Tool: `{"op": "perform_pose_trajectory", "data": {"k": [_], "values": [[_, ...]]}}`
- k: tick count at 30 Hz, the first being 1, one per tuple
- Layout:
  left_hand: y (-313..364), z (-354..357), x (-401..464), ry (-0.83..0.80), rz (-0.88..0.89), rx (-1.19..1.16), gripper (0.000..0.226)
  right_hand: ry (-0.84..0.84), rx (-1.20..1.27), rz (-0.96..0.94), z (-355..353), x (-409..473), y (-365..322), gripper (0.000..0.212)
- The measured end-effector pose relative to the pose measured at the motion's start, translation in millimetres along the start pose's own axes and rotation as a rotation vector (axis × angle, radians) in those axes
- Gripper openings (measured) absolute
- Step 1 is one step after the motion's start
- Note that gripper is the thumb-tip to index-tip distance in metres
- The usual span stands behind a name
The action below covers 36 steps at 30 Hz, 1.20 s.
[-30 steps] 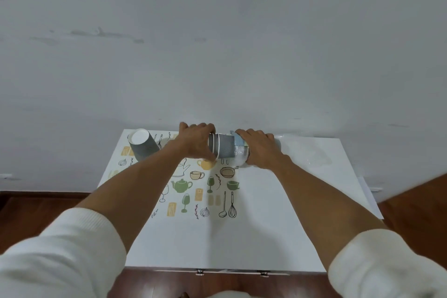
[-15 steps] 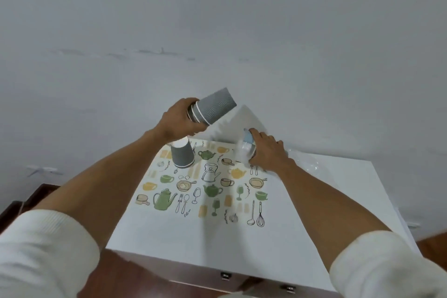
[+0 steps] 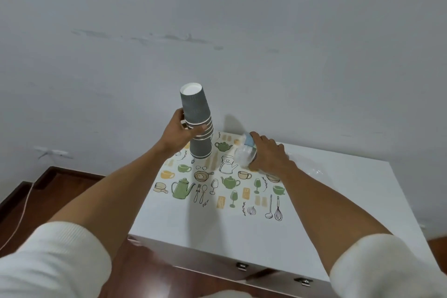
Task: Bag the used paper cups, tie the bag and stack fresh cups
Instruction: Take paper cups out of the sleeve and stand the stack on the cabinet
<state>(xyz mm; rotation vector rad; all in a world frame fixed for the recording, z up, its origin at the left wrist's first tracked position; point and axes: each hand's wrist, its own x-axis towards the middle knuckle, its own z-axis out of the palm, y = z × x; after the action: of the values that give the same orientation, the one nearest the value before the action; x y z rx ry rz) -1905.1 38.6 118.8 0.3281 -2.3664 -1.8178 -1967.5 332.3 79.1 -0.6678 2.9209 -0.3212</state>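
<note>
My left hand point(image 3: 182, 133) grips a stack of grey ribbed paper cups point(image 3: 196, 109), held upside down with the white base on top. The stack stands on, or just over, another upturned grey cup point(image 3: 200, 150) at the back of the table; I cannot tell whether they touch. My right hand point(image 3: 267, 156) presses on a clear plastic bag point(image 3: 243, 157) holding a light blue cup point(image 3: 248, 140), lying on the table by the wall.
The white table point(image 3: 314, 213) carries a printed kitchenware pattern point(image 3: 225, 184). More clear plastic point(image 3: 312, 170) trails to the right of my hand. A grey wall stands right behind. Dark wooden floor and a white cable point(image 3: 23, 210) lie at the left.
My left hand pulled the grey cup stack out of the plastic bag, swung it up and left, turned it upside down and brought it over the single grey cup. My right hand stayed on the bag.
</note>
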Motion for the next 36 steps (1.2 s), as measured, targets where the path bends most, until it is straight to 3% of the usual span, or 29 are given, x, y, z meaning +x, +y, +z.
{"op": "perform_pose_trajectory", "data": {"k": [7, 19, 22, 24, 26, 28, 30, 33, 36], "values": [[-29.6, 13.2, 3.2, -0.038, -0.02, 0.108, 0.085, -0.012, -0.01, 0.034, 13.1, -2.7, -0.4, 0.09], [-47.0, 20.0, 5.9, 0.061, -0.062, 0.079, 0.078, -0.024, -0.029, 0.048, 24.5, 0.7, 2.6, 0.102], [-42.8, 22.3, 0.7, 0.061, -0.068, 0.07, 0.096, -0.039, -0.023, 0.049, 23.8, 2.2, 2.5, 0.102], [-40.0, 27.6, -9.9, 0.193, -0.013, 0.145, 0.111, -0.058, -0.004, 0.037, 22.7, 1.9, 3.5, 0.11], [-38.8, 36.0, -21.9, 0.423, 0.122, 0.346, 0.091, -0.105, 0.04, 0.009, 19.0, 0.0, 3.9, 0.125], [-34.3, 48.5, -31.8, 0.526, 0.27, 0.46, 0.064, -0.153, 0.111, -0.015, 11.1, -1.1, 4.7, 0.134], [-29.7, 65.1, -38.2, 0.46, 0.311, 0.416, 0.038, -0.186, 0.137, -0.019, 1.9, -1.8, 7.2, 0.137], [-20.3, 94.7, -41.8, 0.226, 0.235, 0.309, 0.01, -0.276, 0.069, 0.015, -12.8, -1.7, 18.7, 0.138], [-10.0, 123.1, -34.0, -0.086, -0.026, 0.192, 0.029, -0.394, -0.061, 0.127, -22.0, -6.5, 34.9, 0.134]]}}
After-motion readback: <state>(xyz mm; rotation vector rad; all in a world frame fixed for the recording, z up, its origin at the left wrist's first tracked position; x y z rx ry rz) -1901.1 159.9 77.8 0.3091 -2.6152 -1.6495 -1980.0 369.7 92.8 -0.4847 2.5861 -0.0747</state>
